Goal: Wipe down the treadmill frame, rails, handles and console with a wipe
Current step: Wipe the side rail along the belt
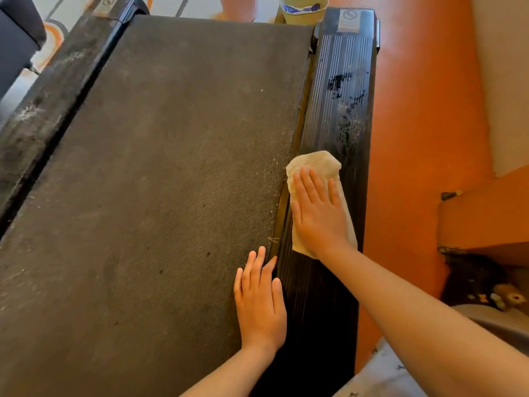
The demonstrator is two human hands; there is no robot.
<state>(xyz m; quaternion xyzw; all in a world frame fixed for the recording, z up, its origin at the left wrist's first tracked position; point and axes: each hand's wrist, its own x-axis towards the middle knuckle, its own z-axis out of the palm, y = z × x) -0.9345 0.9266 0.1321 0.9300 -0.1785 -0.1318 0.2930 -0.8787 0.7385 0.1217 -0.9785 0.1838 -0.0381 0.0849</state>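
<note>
Head view shows the right hand (317, 213) lying flat, fingers straight, on the wipe (315, 164), pressing it to the ridged rail (337, 90); the palm hides most of the wipe. Left hand (260, 302) rests open on the belt (160, 156), just beside that rail. Beyond the right hand, wet specks mark the rail. Far above, a yellowish object (303, 10) is cut off and unclear.

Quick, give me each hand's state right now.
Left hand: open, flat on the belt edge, holding nothing.
Right hand: open, straight fingers pressing the wipe onto the right side rail.
</note>
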